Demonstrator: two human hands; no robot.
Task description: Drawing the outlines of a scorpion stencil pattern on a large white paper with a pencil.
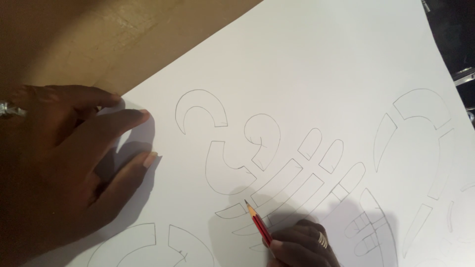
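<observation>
Paper (316,64), a large white sheet, fills most of the head view and already carries many pencilled outlines: curled hook shapes near the centre, a fan of long rounded bars running toward 1 o'clock, and curved blades and wedges out at 3 o'clock, with two more arcs at 7 o'clock. All of these are bare outlines with no shading or colour inside them, so the line work looks well advanced while any filling appears not yet begun; wide blank areas remain at 12 o'clock. The right hand (302,244), at 6 o'clock on the bottom edge, has its fingers closed around a red pencil (260,225), a ring showing on one finger; the sharpened tip points up toward 11 o'clock and sits at the end of one of the lower bars, touching or just above the sheet, which cannot be told apart. The left hand (64,153), at 9 o'clock, lies flat with fingers spread open, holding nothing, its fingertips pressing the sheet's left edge. A bracelet (10,110) shows at its wrist. Under the sheet is a brown table (123,34), visible at 11 o'clock. At 2 o'clock the room falls dark, with only a few dim, unidentifiable edges
</observation>
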